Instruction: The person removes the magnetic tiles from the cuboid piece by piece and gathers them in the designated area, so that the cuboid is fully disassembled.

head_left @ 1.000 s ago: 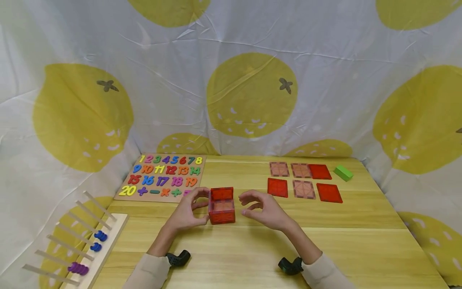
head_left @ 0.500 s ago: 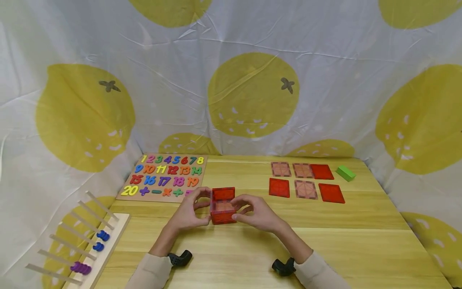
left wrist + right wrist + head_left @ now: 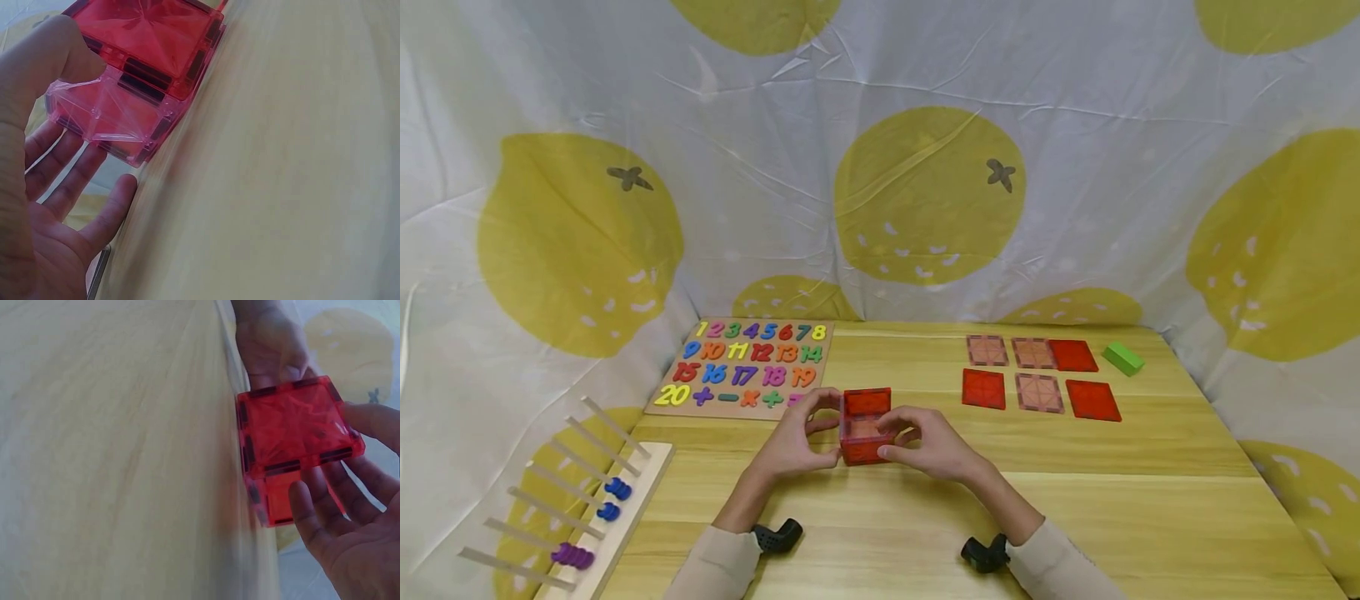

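My sleeves [image 3: 718,562], cut off at the bottom edge, slant inward to mid-frame, where my left hand [image 3: 793,437], fingers curved, grips the left side of one red-and-pink tile box [image 3: 861,452] and my right hand [image 3: 932,446] pinches its right side, partly hiding it. At lower left, one seven-peg bead rack [image 3: 625,521] runs out of the frame. Beyond, on the desk [image 3: 880,533], lie one number board [image 3: 718,410] at centre left, its last pink sign [image 3: 794,399] partly covered by my left hand, and at centre right three pink tiles [image 3: 1040,393], three red tiles [image 3: 983,389] and one green block [image 3: 1123,358].
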`<action>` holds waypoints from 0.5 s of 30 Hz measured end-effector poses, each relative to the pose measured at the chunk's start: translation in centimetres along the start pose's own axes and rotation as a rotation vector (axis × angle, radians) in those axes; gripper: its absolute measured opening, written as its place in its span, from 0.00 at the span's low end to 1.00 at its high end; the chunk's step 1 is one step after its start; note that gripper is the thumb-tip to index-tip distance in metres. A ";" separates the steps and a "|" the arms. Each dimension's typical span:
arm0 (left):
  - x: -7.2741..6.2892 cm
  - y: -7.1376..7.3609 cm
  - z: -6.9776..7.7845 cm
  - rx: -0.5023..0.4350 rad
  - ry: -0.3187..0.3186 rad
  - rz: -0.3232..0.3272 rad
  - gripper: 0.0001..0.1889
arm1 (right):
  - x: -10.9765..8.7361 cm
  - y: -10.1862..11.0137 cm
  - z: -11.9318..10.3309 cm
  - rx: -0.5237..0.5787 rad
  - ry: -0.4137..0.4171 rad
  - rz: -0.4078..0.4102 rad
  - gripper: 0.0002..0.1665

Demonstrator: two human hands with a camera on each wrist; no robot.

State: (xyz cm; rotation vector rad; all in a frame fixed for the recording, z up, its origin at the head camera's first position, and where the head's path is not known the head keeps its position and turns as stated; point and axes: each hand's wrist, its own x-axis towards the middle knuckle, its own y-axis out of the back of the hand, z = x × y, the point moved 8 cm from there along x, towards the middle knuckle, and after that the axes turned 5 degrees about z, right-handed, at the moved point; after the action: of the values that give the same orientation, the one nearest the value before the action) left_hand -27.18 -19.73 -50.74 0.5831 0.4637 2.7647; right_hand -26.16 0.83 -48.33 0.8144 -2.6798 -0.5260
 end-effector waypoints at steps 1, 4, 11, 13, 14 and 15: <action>0.0 0.0 0.0 -0.003 0.002 -0.001 0.44 | 0.0 -0.1 0.0 -0.004 0.001 0.001 0.22; 0.0 -0.1 0.0 -0.012 -0.002 -0.007 0.43 | 0.1 -0.3 0.0 -0.011 0.004 -0.003 0.18; 0.0 0.0 0.0 -0.006 -0.014 -0.002 0.43 | 0.3 -0.6 0.1 -0.013 -0.002 -0.001 0.10; 0.0 -0.1 0.1 -0.006 -0.012 -0.002 0.43 | 0.3 -0.6 0.2 -0.008 -0.004 0.010 0.08; 0.0 -0.1 0.1 -0.005 -0.011 -0.001 0.44 | 0.3 -0.6 0.2 -0.003 -0.007 0.016 0.06; 0.0 -0.1 0.1 -0.006 -0.006 -0.001 0.44 | 0.2 -0.5 0.2 0.004 -0.011 0.023 0.05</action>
State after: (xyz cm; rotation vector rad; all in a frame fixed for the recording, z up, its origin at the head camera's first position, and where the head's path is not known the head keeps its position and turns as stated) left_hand -27.15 -19.63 -50.65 0.5896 0.4546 2.7621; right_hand -26.19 0.34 -48.68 0.7835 -2.6981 -0.5211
